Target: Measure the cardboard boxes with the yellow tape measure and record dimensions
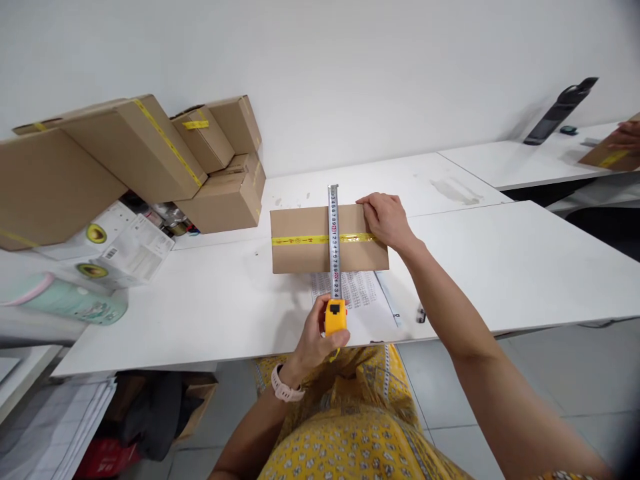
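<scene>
One tape measure [336, 316], clasped by the left grip [320, 333] near the worktop's [220, 307] front edge, spans a carton [300, 257] the right grip [389, 220] grasps.

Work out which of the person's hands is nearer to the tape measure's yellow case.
Left. The left hand holds the yellow case; the right hand is farther off, at the cardboard box's far right corner.

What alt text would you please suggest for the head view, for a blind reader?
A person's left hand holds a yellow tape measure, its blade extended across a taped cardboard box on a white table, while the right hand touches the box's right end. A printed sheet shows in front; stacked boxes stand at the left.
</scene>
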`<act>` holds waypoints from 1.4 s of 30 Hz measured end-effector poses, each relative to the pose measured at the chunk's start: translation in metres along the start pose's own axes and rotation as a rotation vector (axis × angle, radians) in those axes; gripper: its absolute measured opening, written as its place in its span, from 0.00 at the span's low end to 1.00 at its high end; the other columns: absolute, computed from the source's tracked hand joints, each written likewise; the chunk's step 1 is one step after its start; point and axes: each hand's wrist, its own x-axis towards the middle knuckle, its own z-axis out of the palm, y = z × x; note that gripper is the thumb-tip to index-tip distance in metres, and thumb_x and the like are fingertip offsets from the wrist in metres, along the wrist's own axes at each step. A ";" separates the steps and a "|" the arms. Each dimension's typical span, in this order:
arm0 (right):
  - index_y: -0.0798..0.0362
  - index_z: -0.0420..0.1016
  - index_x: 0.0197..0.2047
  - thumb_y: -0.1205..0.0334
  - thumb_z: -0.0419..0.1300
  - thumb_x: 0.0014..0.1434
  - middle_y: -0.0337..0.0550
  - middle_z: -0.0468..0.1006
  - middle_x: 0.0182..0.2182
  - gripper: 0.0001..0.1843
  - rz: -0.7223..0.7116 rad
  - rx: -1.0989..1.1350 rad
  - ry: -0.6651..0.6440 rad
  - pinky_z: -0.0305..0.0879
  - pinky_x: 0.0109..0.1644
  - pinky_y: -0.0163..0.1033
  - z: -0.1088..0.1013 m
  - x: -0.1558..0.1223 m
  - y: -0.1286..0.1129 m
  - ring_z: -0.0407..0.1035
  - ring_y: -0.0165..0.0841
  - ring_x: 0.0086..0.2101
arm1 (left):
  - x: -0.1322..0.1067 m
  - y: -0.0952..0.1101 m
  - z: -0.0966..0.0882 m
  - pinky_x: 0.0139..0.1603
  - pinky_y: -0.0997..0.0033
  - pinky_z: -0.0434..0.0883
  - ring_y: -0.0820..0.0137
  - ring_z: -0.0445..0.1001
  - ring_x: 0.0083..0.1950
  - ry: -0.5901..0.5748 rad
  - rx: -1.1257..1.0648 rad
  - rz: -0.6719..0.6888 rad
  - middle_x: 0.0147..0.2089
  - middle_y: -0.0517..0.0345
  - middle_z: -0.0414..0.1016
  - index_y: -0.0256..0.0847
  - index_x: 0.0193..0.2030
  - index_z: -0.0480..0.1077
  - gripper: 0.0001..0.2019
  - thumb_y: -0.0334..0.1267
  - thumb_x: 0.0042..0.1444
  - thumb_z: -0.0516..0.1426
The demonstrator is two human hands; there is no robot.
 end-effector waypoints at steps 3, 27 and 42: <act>0.47 0.71 0.42 0.63 0.44 0.67 0.46 0.80 0.35 0.15 0.029 -0.062 -0.001 0.58 0.59 0.53 0.003 0.003 -0.003 0.72 0.42 0.40 | -0.002 -0.008 0.003 0.38 0.67 0.75 0.67 0.74 0.41 -0.011 -0.035 -0.020 0.59 0.50 0.73 0.48 0.54 0.66 0.31 0.50 0.46 0.72; 0.36 0.76 0.63 0.65 0.47 0.71 0.47 0.76 0.44 0.25 -0.187 -0.176 -0.025 0.55 0.47 0.47 0.017 0.010 0.006 0.63 0.41 0.41 | -0.013 -0.044 0.010 0.43 0.65 0.74 0.65 0.75 0.45 -0.046 0.004 -0.045 0.61 0.46 0.71 0.46 0.62 0.60 0.39 0.49 0.48 0.72; 0.37 0.75 0.63 0.67 0.47 0.71 0.46 0.75 0.45 0.26 -0.184 -0.216 -0.032 0.55 0.47 0.47 0.014 0.005 0.002 0.63 0.41 0.42 | -0.011 -0.050 0.012 0.47 0.62 0.76 0.64 0.75 0.45 -0.038 0.079 -0.030 0.58 0.48 0.74 0.44 0.62 0.61 0.39 0.47 0.45 0.71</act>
